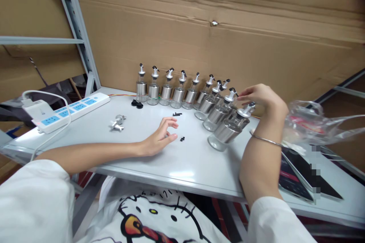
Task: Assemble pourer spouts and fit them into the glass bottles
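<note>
Several glass bottles with steel bands and silver-and-black pour spouts line the back of the table, among them a leftmost bottle (142, 88) and a nearest one (227, 131) at the right. My right hand (261, 97) reaches over the right end of the row, fingers apart beside the spouts; whether a fingertip touches one is unclear. Over the middle of the table, my left hand (161, 136) is half curled with thumb and fingers apart, holding nothing. Tiny black parts (182, 139) lie just right of it, and a black spout lever (177, 114) lies behind it.
Silver spout pieces (117, 123) and black round caps (137, 103) lie left of centre. A white power strip (74, 111) with a plugged-in charger is at the left. Right of my right arm are a clear plastic bag (306, 121) and a dark phone (295, 178). Cardboard (185, 26) stands behind.
</note>
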A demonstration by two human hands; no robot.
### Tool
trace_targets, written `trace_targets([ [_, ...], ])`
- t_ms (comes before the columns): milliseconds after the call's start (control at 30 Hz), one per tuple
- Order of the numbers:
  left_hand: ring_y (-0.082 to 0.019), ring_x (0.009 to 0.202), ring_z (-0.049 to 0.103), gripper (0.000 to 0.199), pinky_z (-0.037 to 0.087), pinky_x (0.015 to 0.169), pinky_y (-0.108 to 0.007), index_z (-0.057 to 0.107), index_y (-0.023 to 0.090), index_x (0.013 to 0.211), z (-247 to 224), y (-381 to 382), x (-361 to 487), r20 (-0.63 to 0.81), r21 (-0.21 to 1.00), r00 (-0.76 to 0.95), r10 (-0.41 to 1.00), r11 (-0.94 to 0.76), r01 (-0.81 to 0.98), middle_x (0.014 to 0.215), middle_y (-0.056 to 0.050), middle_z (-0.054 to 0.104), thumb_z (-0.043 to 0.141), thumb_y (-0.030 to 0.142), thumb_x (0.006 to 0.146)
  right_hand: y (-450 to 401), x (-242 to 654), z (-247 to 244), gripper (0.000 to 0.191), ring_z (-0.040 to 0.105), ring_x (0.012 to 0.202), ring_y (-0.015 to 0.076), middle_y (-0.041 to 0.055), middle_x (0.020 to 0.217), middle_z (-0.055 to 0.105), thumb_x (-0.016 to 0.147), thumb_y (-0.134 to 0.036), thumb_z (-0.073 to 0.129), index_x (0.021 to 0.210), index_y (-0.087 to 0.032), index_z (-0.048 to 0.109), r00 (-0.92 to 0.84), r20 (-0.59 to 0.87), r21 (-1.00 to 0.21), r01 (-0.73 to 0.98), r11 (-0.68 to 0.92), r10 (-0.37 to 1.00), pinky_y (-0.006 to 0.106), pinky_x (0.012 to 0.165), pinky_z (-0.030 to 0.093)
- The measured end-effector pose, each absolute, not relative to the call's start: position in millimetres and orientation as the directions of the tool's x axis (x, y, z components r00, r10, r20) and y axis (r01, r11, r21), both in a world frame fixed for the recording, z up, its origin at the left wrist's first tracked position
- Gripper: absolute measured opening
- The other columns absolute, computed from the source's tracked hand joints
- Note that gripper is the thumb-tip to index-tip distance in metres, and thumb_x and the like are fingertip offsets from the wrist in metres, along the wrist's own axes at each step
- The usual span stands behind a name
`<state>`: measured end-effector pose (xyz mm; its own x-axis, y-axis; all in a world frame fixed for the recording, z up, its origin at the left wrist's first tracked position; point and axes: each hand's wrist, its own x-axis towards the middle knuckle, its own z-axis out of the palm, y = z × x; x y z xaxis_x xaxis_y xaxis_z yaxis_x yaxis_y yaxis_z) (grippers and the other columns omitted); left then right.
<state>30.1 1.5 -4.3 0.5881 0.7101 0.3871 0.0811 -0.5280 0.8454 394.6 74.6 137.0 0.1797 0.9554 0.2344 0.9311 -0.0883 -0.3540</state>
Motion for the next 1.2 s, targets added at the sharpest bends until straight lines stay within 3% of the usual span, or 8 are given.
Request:
trace_targets([
  [233, -0.022, 0.124, 0.037, 0.022, 0.044, 0.096, -0.04, 0.043, 0.023, 0.11, -3, 2, 31, 0.383, 0.846, 0.589, 0.712, -0.527, 0.086, 0.131, -0.009, 0.033, 0.045, 0.035, 0.092, 59, 392, 147, 0.003, 0.063, 0.07, 0.022, 0.0106, 0.076, 0.072, 0.067, -0.014, 0.066, 0.065, -0.016, 0.068, 0.286, 0.199, -0.351, 0.914, -0.204, 0.937, 0.033, 0.068, 0.047],
  [400, -0.022, 0.124, 0.037, 0.021, 0.043, 0.096, -0.04, 0.042, 0.023, 0.109, -4, 2, 31, 0.373, 0.856, 0.577, 0.727, -0.509, 0.087, 0.13, -0.009, 0.032, 0.044, 0.035, 0.091, 43, 372, 163, 0.031, 0.061, 0.094, 0.023, 0.0137, 0.11, 0.067, 0.086, -0.037, 0.05, 0.102, -0.015, 0.066, 0.208, 0.412, -0.445, 0.896, -0.003, 0.887, 0.036, 0.086, 0.046],
  [500, -0.022, 0.122, 0.038, 0.021, 0.042, 0.096, -0.04, 0.042, 0.023, 0.109, -4, 3, 31, 0.363, 0.862, 0.579, 0.73, -0.499, 0.089, 0.129, -0.009, 0.033, 0.044, 0.035, 0.091, 43, 358, 166, 0.045, 0.061, 0.093, 0.0232, 0.0107, 0.102, 0.068, 0.068, -0.041, 0.072, 0.105, -0.017, 0.064, -0.05, 0.236, -0.531, 0.83, 0.172, 0.97, 0.035, 0.085, 0.048],
  [600, -0.021, 0.122, 0.038, 0.02, 0.043, 0.094, -0.039, 0.043, 0.023, 0.109, -4, 3, 30, 0.37, 0.857, 0.583, 0.723, -0.508, 0.087, 0.129, -0.009, 0.032, 0.045, 0.033, 0.091, 57, 354, 159, 0.034, 0.059, 0.076, 0.0184, 0.0053, 0.078, 0.065, 0.063, -0.026, 0.076, 0.091, -0.016, 0.061, -0.056, 0.146, -0.566, 0.814, 0.13, 0.988, 0.033, 0.076, 0.047],
  [667, -0.021, 0.122, 0.038, 0.02, 0.044, 0.093, -0.038, 0.043, 0.023, 0.109, -4, 2, 31, 0.379, 0.855, 0.58, 0.721, -0.512, 0.079, 0.13, -0.009, 0.032, 0.046, 0.032, 0.09, 67, 357, 154, 0.025, 0.057, 0.071, 0.0155, 0.0032, 0.073, 0.062, 0.065, -0.016, 0.072, 0.085, -0.016, 0.058, -0.015, 0.165, -0.588, 0.801, 0.11, 0.986, 0.03, 0.072, 0.046],
  [867, -0.022, 0.124, 0.038, 0.019, 0.045, 0.093, -0.037, 0.045, 0.023, 0.107, -2, 1, 31, 0.38, 0.859, 0.579, 0.721, -0.508, 0.07, 0.129, -0.009, 0.034, 0.048, 0.031, 0.09, 71, 367, 149, 0.017, 0.053, 0.07, 0.0147, 0.0029, 0.075, 0.063, 0.065, -0.017, 0.073, 0.079, -0.016, 0.063, 0.114, 0.323, -0.389, 0.921, 0.021, 0.939, 0.029, 0.072, 0.042],
  [1033, -0.022, 0.124, 0.04, 0.019, 0.045, 0.094, -0.041, 0.045, 0.023, 0.106, -3, 2, 31, 0.372, 0.858, 0.579, 0.725, -0.507, 0.082, 0.129, -0.01, 0.035, 0.047, 0.03, 0.089, 74, 359, 144, 0.018, 0.054, 0.068, 0.014, 0.0034, 0.076, 0.063, 0.067, -0.016, 0.072, 0.084, -0.016, 0.066, 0.135, 0.379, -0.393, 0.919, 0.028, 0.915, 0.027, 0.069, 0.043],
  [1200, -0.028, 0.134, 0.037, 0.049, 0.043, 0.1, -0.048, 0.034, 0.022, 0.126, 5, 21, 59, 0.203, 0.932, 0.68, 0.705, -0.352, 0.087, 0.141, -0.018, 0.033, 0.056, 0.028, 0.083, 86, 358, 139, 0.019, 0.055, 0.07, 0.0141, 0.0053, 0.08, 0.065, 0.066, -0.012, 0.071, 0.084, -0.014, 0.066, 0.193, 0.412, -0.432, 0.902, 0.005, 0.89, 0.027, 0.071, 0.046],
])
